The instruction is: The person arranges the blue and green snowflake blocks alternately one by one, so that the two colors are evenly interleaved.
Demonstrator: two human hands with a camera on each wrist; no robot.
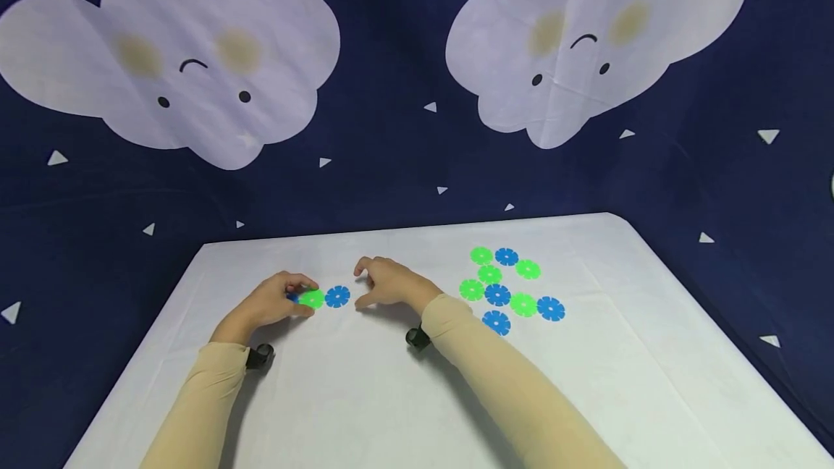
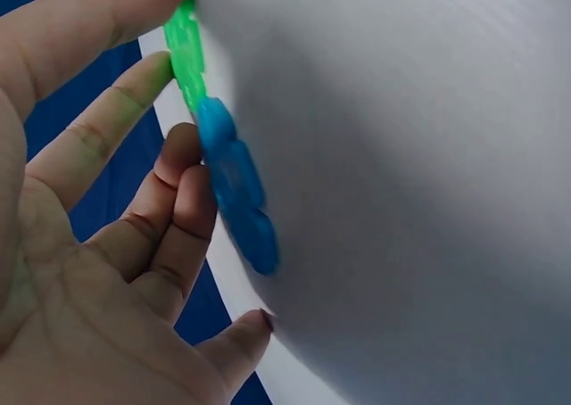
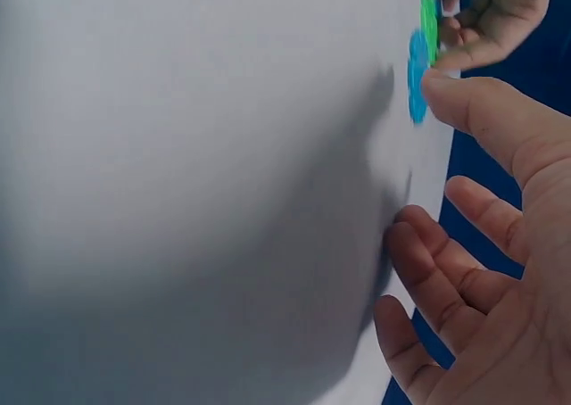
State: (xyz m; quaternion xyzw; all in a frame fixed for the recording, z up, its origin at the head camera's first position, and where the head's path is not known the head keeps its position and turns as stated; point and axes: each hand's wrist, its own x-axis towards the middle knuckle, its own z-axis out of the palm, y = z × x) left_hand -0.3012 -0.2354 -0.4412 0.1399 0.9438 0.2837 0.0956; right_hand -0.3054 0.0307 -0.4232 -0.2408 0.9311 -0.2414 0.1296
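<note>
Thumb and index finger of my left hand (image 1: 270, 300) pinch a green notched disc (image 1: 314, 300) at its edges, close over the white table. One blue notched disc (image 2: 236, 186) lies on the palm side of that green disc, by the curled fingers, and is mostly covered by the hand in the head view. On the other side, a second blue disc (image 1: 337, 297) adjoins the green one, making a row. My right hand (image 1: 393, 283) hovers just right of this row, thumb and fingers spread apart with nothing between them. In the right wrist view its thumb overlaps the blue disc (image 3: 417, 79).
To the right, several loose green and blue discs, such as a green disc (image 1: 523, 305) and a blue disc (image 1: 551, 308), lie flat on the white table (image 1: 339, 396). Behind the table's far edge hangs a dark blue cloth (image 1: 391, 129) with clouds.
</note>
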